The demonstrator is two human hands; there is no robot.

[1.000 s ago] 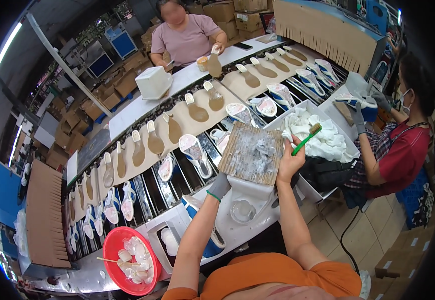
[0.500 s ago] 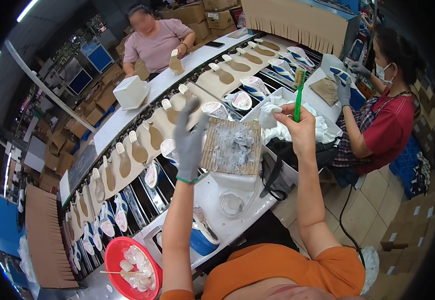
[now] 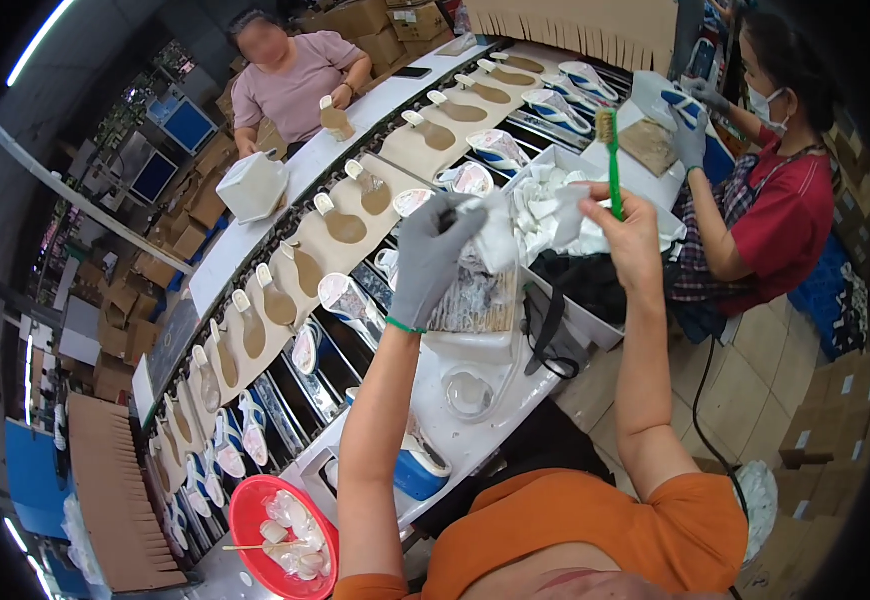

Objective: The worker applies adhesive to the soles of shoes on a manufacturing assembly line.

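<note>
My left hand (image 3: pixel 430 260), in a grey glove with a green cuff, has its fingers closed on a crumpled white wad (image 3: pixel 496 240) of paper or cloth. My bare right hand (image 3: pixel 627 238) grips a green-handled brush (image 3: pixel 614 175) upright, bristles at the top. A second white piece (image 3: pixel 567 218) is pinched in the same hand's fingertips. Below my left hand lies a stained corrugated cardboard pad (image 3: pixel 475 312), partly covered. Just beyond my hands, a white box (image 3: pixel 607 338) holds many white wads and some black cloth.
A conveyor (image 3: pixel 325 290) carries insoles and blue-white shoe uppers. Near me are a blue-white shoe (image 3: pixel 417 474), a clear round container (image 3: pixel 469 392) and a red basin (image 3: pixel 245 492). One co-worker (image 3: pixel 305 90) sits across; another (image 3: pixel 780 210) works at the right.
My left hand, open and raised before, has moved right over the pad and closed on a white wad. My right hand has shifted slightly right, still gripping the brush.
</note>
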